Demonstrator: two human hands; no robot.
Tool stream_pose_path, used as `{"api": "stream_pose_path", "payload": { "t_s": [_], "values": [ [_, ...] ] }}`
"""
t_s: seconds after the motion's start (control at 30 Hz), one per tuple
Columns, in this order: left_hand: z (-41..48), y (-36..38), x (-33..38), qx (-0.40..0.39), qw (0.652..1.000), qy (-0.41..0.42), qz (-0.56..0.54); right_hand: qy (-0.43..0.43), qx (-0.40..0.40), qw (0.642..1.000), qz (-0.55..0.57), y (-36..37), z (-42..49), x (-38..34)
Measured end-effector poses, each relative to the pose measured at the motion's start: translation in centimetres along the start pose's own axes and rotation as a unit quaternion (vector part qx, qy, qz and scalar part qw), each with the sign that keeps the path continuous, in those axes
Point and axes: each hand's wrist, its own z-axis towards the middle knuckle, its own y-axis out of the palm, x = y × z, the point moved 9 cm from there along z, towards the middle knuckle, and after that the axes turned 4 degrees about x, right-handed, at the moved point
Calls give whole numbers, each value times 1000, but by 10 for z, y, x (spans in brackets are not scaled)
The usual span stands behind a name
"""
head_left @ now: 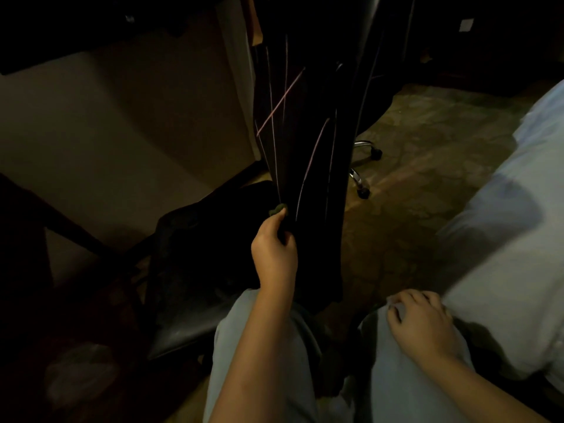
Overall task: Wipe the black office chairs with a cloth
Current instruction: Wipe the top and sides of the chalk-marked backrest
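Note:
A black office chair's backrest point(305, 123) stands edge-on before me, with thin pale stitch lines running down it. Its black seat point(189, 270) spreads to the left. My left hand point(274, 251) grips a small dark green cloth point(277, 209) and holds it against the backrest's lower left edge. My right hand point(421, 322) rests on my right knee point(406, 377), its fingers loosely curled over the pale trouser cloth. The scene is very dim.
Chrome chair legs with black castors point(363, 190) stand on the mottled floor point(427, 154) to the right. A pale wall or panel point(122, 123) rises at the left. A light garment or sheet point(512, 239) fills the right edge.

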Motion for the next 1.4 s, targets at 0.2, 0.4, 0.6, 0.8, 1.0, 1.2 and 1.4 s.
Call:
{"api": "stream_pose_path", "payload": {
  "t_s": [0.2,0.4,0.6,0.8,1.0,1.2,1.4],
  "values": [
    [-3,-2,-4,-8,1000,-12,9,9,-19,1000,3,-1,-1,-7],
    [-5,-4,22,31,998,-1,-58,0,-59,998,5,0,-3,-16],
    [33,-15,100,19,990,119,-75,13,-137,990,11,-4,-1,-18],
    [39,-11,100,-2,983,137,-122,25,-96,995,3,-6,1,-7],
    [5,0,30,-9,992,43,-115,14,-55,998,5,1,4,-5],
    [-6,10,-19,-45,996,-58,-59,6,-50,999,-5,5,5,-10],
    [-11,-1,-9,1,998,-24,-61,-2,-56,998,5,7,4,-10]
  ]
}}
